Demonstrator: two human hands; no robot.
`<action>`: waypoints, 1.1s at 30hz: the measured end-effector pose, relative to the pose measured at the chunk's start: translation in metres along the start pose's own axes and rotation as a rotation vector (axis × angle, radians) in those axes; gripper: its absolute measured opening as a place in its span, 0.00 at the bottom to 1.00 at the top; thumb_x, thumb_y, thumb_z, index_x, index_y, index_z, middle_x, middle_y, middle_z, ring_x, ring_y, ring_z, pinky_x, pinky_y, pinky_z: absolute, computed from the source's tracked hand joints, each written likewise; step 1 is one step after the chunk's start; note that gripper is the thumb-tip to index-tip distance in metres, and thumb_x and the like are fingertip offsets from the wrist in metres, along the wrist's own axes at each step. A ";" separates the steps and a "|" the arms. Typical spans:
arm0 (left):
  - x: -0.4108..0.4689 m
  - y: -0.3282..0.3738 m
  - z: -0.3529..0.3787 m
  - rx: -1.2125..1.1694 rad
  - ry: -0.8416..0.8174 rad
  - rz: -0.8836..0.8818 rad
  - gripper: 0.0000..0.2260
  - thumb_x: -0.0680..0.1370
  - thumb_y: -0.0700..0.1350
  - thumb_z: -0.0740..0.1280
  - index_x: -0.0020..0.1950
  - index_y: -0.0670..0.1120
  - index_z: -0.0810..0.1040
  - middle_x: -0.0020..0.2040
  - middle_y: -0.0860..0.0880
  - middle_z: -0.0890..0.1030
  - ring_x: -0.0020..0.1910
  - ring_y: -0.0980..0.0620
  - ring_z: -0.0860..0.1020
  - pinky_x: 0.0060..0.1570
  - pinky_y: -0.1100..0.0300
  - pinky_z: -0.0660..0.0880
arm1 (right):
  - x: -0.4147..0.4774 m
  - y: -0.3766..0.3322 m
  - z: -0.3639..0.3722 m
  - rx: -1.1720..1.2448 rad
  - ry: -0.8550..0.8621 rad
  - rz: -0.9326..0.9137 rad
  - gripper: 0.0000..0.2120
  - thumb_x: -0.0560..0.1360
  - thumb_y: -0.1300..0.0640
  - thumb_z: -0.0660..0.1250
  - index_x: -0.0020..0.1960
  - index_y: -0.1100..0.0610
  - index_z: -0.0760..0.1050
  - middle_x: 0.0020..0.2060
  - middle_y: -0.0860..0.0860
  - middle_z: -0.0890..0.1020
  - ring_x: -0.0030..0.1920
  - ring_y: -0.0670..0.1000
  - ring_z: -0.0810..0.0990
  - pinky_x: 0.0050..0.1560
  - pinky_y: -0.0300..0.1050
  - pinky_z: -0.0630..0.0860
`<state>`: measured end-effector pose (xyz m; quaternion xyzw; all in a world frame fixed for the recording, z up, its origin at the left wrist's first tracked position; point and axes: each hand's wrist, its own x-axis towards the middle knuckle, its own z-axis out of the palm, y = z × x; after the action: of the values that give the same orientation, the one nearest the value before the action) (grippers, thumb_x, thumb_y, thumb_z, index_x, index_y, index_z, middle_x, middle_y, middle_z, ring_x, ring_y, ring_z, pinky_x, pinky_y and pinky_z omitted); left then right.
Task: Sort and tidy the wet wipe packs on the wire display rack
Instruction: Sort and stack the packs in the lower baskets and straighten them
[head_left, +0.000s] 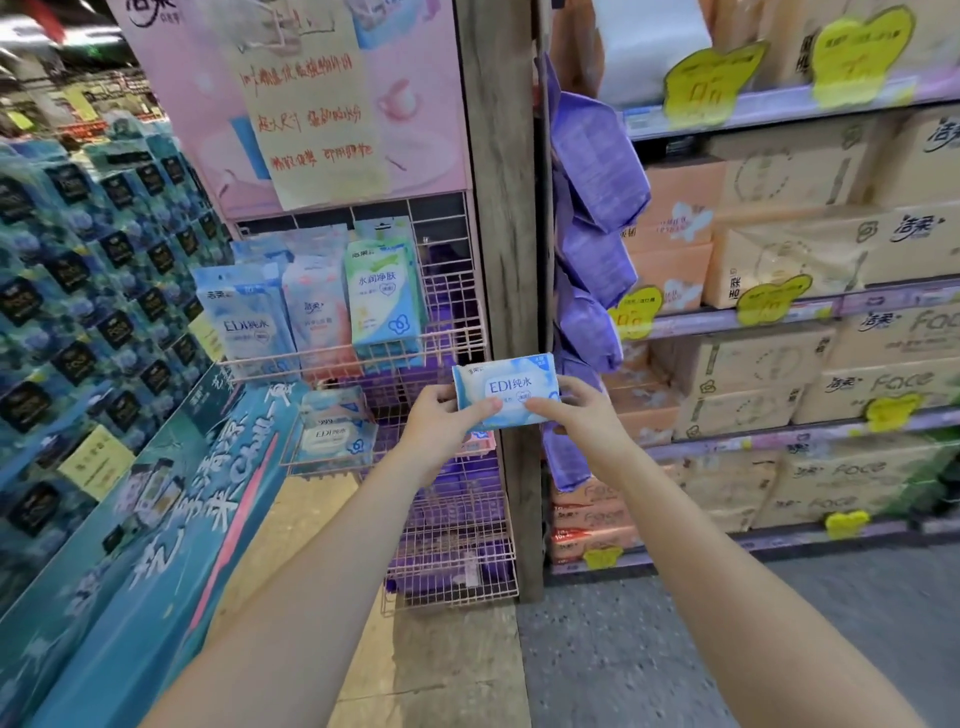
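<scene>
Both hands raised in front of the wire display rack (457, 332), sharing one wet wipe pack (506, 387).

- Left hand (436, 421): fingers curled round the pack's left end, thumb lying on the front face along the lower edge.
- Right hand (579, 415): grips the right end, thumb on the front lower edge, fingers wrapped behind and out of sight.
- Pack: blue-white, label facing the camera, long side level. Held off the rack, in front of its right edge, just below the front rail of the upper basket.
- Upper basket: blue packs (244, 322) at left corner, pink packs (314, 317) in the middle, green packs (382, 301) next right, all upright. Right end of the basket shows bare wire.
- Lower left basket: one blue pack (335, 428), leaning back.
</scene>
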<state>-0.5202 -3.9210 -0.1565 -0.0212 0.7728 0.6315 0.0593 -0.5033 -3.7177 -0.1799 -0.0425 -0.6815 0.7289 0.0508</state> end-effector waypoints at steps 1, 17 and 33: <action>0.001 -0.006 -0.003 0.019 0.015 -0.008 0.28 0.72 0.50 0.80 0.65 0.45 0.72 0.59 0.49 0.83 0.53 0.54 0.84 0.43 0.61 0.80 | 0.000 0.004 0.003 -0.026 -0.002 0.013 0.12 0.74 0.60 0.75 0.56 0.59 0.80 0.48 0.53 0.86 0.40 0.40 0.85 0.40 0.34 0.79; 0.049 -0.049 -0.063 0.453 0.196 0.111 0.19 0.73 0.52 0.79 0.58 0.49 0.77 0.52 0.54 0.78 0.51 0.54 0.75 0.52 0.60 0.70 | 0.054 0.052 0.094 -0.177 0.126 0.071 0.16 0.70 0.66 0.76 0.56 0.60 0.78 0.51 0.54 0.85 0.52 0.53 0.85 0.54 0.52 0.83; 0.160 -0.079 -0.081 0.549 0.077 0.007 0.17 0.76 0.57 0.73 0.43 0.42 0.79 0.38 0.46 0.81 0.32 0.55 0.76 0.28 0.63 0.67 | 0.137 0.073 0.128 -0.444 0.240 0.026 0.14 0.71 0.59 0.76 0.56 0.57 0.80 0.50 0.51 0.86 0.52 0.53 0.84 0.55 0.46 0.78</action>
<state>-0.6756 -4.0099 -0.2367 -0.0257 0.9167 0.3976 0.0310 -0.6568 -3.8315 -0.2434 -0.1476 -0.8134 0.5515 0.1111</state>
